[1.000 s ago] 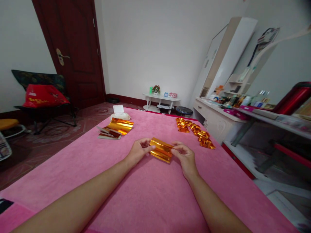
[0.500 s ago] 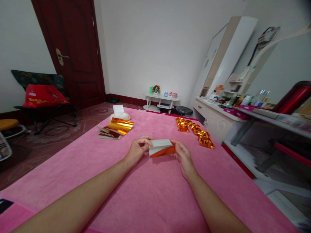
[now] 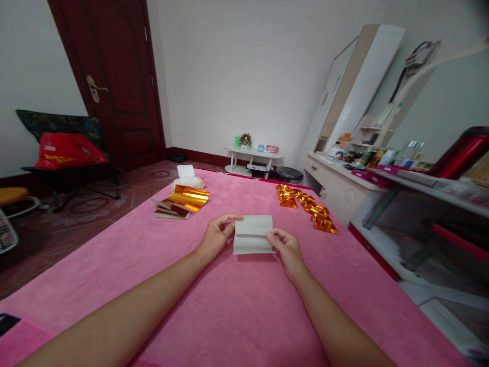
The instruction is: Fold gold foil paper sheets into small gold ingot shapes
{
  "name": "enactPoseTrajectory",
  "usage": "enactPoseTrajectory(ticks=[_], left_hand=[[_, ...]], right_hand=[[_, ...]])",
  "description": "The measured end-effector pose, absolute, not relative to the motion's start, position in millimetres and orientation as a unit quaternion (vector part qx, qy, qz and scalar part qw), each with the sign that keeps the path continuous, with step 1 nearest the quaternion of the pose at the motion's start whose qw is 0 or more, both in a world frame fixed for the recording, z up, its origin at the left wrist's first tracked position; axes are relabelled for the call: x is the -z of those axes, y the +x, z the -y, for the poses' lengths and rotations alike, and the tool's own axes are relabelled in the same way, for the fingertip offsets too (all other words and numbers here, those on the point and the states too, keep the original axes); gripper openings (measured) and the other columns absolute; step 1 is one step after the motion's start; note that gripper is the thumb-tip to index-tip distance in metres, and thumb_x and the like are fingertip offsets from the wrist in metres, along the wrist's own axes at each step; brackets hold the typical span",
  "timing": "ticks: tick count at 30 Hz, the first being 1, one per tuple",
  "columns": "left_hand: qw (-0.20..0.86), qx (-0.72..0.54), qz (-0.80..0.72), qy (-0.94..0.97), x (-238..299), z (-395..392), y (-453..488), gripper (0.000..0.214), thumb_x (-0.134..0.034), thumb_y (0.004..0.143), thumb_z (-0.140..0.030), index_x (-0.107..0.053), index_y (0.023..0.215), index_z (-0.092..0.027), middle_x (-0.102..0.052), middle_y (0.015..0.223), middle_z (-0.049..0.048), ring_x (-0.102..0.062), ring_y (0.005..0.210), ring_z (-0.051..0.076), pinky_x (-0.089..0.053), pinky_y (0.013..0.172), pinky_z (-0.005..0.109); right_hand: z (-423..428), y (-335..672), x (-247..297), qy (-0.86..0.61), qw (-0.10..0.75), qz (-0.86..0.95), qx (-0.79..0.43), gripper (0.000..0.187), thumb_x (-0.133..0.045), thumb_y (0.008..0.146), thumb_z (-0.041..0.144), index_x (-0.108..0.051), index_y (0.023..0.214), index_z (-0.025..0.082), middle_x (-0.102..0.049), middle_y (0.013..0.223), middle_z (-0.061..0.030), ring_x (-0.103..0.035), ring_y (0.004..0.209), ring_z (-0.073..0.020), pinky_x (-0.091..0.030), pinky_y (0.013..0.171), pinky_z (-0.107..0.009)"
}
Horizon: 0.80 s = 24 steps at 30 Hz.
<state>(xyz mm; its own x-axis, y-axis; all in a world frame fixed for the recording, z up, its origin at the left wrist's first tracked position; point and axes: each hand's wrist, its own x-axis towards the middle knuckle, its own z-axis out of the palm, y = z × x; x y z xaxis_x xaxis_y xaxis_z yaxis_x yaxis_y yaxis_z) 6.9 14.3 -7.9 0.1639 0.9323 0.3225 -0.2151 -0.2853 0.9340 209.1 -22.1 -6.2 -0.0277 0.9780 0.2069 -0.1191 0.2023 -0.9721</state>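
Note:
A creased sheet of foil paper (image 3: 252, 227), its pale grey back towards me, is held between my two hands just above the pink cloth. My left hand (image 3: 218, 234) grips its left edge, fingers behind or along the upper corner. At the right edge, the thumb of my right hand (image 3: 287, 250) presses on the pale side, with the other fingers partly hidden behind. Two crosswise folds run over the sheet. To the left lies a stack of gold foil sheets (image 3: 193, 198), some curled. Folded gold foil pieces (image 3: 315, 208) lie in a line at the right.
The pink cloth (image 3: 229, 316) covers the surface before me. An open white container (image 3: 189, 181) stands at its far left. Beyond are a low white shelf (image 3: 254, 152) and a round black stool (image 3: 289, 174); a cluttered dressing table (image 3: 344, 176) stands right, a chair with a red bag (image 3: 71, 152) left.
The sheet's lower flap, which showed orange foil folded up, has opened down so the pale side faces me whole. My right thumb has moved onto the front of the sheet.

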Motion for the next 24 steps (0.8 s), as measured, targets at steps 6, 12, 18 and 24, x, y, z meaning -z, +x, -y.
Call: enactPoseTrajectory(ticks=[6,12,18,24], left_hand=[[0.565,-0.556,-0.298,0.533,1.0,-6.6,4.4,0.043,-0.055,0.081,-0.035,-0.052,0.121,-0.02,-0.06,0.097,0.0046,-0.059,0.074,0.012,-0.047,0.062,0.022],[0.557,-0.512,-0.322,0.569,6.3,-11.6,10.2,0.072,-0.078,0.061,-0.032,-0.046,0.123,-0.013,-0.066,0.095,0.0086,-0.064,0.082,0.019,-0.051,0.071,0.028],[0.58,-0.541,-0.336,0.508,12.7,-18.3,9.5,0.064,-0.08,0.059,-0.03,-0.052,0.113,-0.011,-0.069,0.089,0.0079,-0.066,0.073,0.017,-0.052,0.069,0.029],[0.554,-0.556,-0.343,0.516,15.2,-21.9,7.2,0.061,-0.081,0.055,-0.025,-0.054,0.109,-0.011,-0.068,0.091,0.0065,-0.065,0.075,0.016,-0.051,0.069,0.027]], right_hand=[[19.3,211.1,8.8,-0.411,0.578,0.537,-0.456,0.02,-0.07,0.071,0.035,-0.066,0.076,0.017,-0.067,0.071,-0.0006,-0.059,0.065,-0.0153,-0.044,0.062,-0.024],[17.5,210.7,10.5,-0.415,0.569,0.552,-0.446,0.021,-0.071,0.071,0.034,-0.066,0.078,0.015,-0.068,0.074,-0.0021,-0.06,0.065,-0.015,-0.045,0.062,-0.024],[16.0,212.7,10.9,-0.405,0.603,0.525,-0.445,0.041,-0.063,0.075,0.031,-0.055,0.114,0.022,-0.066,0.101,-0.0056,-0.063,0.075,-0.0162,-0.048,0.06,-0.025],[15.6,206.9,10.8,-0.384,0.574,0.574,-0.44,0.067,-0.076,0.06,0.019,-0.046,0.119,0.024,-0.056,0.122,-0.0082,-0.061,0.095,-0.0192,-0.05,0.081,-0.032]])
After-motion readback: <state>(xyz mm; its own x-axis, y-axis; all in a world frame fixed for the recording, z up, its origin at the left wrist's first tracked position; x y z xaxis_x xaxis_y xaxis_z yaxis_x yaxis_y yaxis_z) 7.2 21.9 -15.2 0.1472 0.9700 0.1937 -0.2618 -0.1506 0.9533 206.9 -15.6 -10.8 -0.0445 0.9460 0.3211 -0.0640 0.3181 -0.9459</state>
